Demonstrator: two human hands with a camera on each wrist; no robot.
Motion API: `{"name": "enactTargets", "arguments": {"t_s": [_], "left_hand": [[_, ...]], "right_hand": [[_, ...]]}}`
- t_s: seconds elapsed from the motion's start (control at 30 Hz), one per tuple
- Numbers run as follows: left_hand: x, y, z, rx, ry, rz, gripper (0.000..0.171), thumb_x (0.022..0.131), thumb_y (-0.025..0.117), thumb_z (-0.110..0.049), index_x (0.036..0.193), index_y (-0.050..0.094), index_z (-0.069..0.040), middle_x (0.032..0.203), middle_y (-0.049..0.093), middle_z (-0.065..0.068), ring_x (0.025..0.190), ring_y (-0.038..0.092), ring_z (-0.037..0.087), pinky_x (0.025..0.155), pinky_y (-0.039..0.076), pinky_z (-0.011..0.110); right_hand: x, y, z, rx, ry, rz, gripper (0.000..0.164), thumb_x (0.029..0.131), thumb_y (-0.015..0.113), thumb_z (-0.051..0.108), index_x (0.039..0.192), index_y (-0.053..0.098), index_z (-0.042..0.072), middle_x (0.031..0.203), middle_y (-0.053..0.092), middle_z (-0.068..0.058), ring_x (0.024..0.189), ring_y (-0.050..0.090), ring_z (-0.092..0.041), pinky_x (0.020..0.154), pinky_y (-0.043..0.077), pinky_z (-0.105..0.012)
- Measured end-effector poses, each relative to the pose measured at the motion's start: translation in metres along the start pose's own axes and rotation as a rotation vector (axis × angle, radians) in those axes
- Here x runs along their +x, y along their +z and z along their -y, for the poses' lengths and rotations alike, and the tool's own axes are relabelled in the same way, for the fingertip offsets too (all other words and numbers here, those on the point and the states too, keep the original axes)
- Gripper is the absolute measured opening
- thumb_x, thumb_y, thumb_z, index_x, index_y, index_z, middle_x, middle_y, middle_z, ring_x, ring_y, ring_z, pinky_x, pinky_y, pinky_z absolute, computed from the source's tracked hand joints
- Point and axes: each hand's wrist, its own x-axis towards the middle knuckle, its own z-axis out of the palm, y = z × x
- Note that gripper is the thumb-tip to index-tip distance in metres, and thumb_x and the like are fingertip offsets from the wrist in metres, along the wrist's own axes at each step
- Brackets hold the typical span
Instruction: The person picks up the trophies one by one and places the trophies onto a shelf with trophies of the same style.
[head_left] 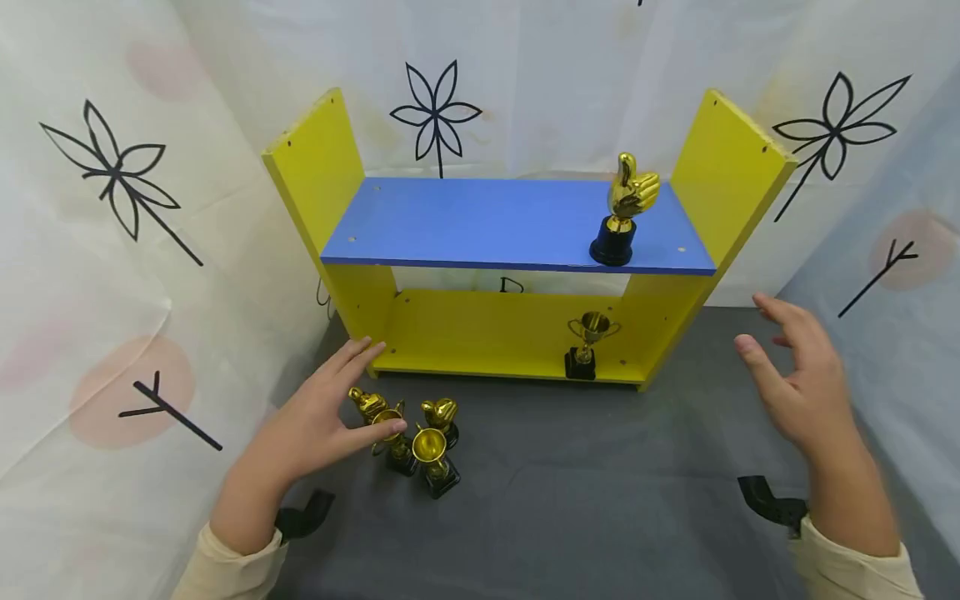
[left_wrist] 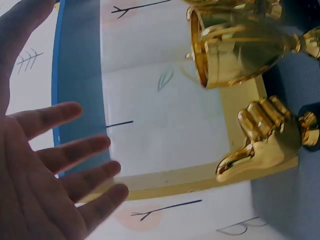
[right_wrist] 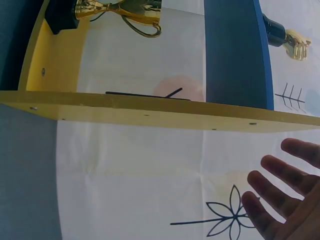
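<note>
My left hand [head_left: 318, 421] hovers over a small group of gold trophies at the shelf's front left, fingers spread and holding nothing. In that group are two cup trophies, one nearer me [head_left: 430, 446] and one partly behind my thumb [head_left: 387, 425], plus two thumbs-up trophies [head_left: 441, 412] [head_left: 367, 402]. My right hand [head_left: 802, 375] is in the air right of the shelf, fingers apart, with nothing in it. On the blue upper board [head_left: 480, 221] stands a thumbs-up trophy [head_left: 628, 204]; a cup trophy [head_left: 591, 333] stands on the yellow lower board [head_left: 480, 333], toward the right.
Yellow side panels [head_left: 738, 167] rise above the blue board at both ends. A dark grey cloth [head_left: 555, 500] covers the table. White sheets with drawn flowers [head_left: 437, 112] hang behind and on both sides.
</note>
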Motion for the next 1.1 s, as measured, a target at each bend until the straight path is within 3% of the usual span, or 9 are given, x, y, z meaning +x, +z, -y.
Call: {"name": "enactTargets", "arguments": {"t_s": [0.07,0.17,0.3,0.5,0.77,1.1], "left_hand": [[0.002,0.003,-0.001,-0.039,0.028,-0.014,0.099,0.086,0.079,-0.066,0.167,0.035,-0.028,0.173,0.033,0.008,0.158,0.033,0.040,0.115,0.040,0.072],[0.000,0.007,-0.003,-0.084,0.086,-0.044,0.092,0.085,0.086,-0.058,0.161,0.047,-0.022,0.168,0.042,0.007,0.153,0.041,0.037,0.114,0.044,0.068],[0.000,0.010,-0.006,-0.103,0.164,-0.083,0.086,0.081,0.093,-0.048,0.152,0.058,-0.017,0.162,0.049,0.006,0.150,0.046,0.033,0.113,0.047,0.062],[0.000,0.016,-0.009,-0.130,0.219,-0.109,0.079,0.079,0.096,-0.039,0.148,0.061,-0.023,0.163,0.047,0.003,0.152,0.044,0.031,0.113,0.046,0.062],[-0.006,0.025,-0.011,-0.121,0.221,-0.080,0.076,0.078,0.096,-0.039,0.146,0.063,-0.026,0.161,0.049,0.003,0.150,0.045,0.030,0.111,0.048,0.062],[-0.013,0.027,-0.014,-0.092,0.180,-0.077,0.069,0.079,0.095,-0.039,0.141,0.067,-0.028,0.148,0.058,-0.003,0.138,0.055,0.022,0.103,0.057,0.052]], "right_hand": [[0.001,0.001,-0.001,0.005,-0.005,-0.052,0.051,0.101,0.068,0.012,0.152,0.060,0.010,0.143,0.053,0.027,0.130,0.047,0.013,0.100,0.036,-0.002],[0.000,0.006,-0.001,0.025,0.016,-0.099,0.047,0.100,0.068,0.008,0.148,0.063,0.006,0.140,0.054,0.028,0.128,0.051,0.011,0.099,0.039,-0.003],[0.003,0.012,0.005,0.046,0.107,-0.138,0.043,0.103,0.066,0.011,0.145,0.064,0.005,0.136,0.057,0.027,0.125,0.053,0.010,0.099,0.042,-0.004],[0.012,0.020,0.011,0.078,0.225,-0.181,0.038,0.105,0.064,0.015,0.142,0.066,0.007,0.130,0.061,0.027,0.122,0.057,0.009,0.098,0.045,-0.008],[0.018,0.023,0.011,0.166,0.265,-0.211,0.036,0.106,0.062,0.011,0.140,0.066,0.004,0.129,0.064,0.022,0.121,0.062,0.003,0.096,0.048,-0.008],[0.024,0.025,0.015,0.172,0.308,-0.240,0.035,0.107,0.063,0.015,0.140,0.065,0.004,0.127,0.064,0.020,0.122,0.063,-0.001,0.095,0.050,-0.008]]}}
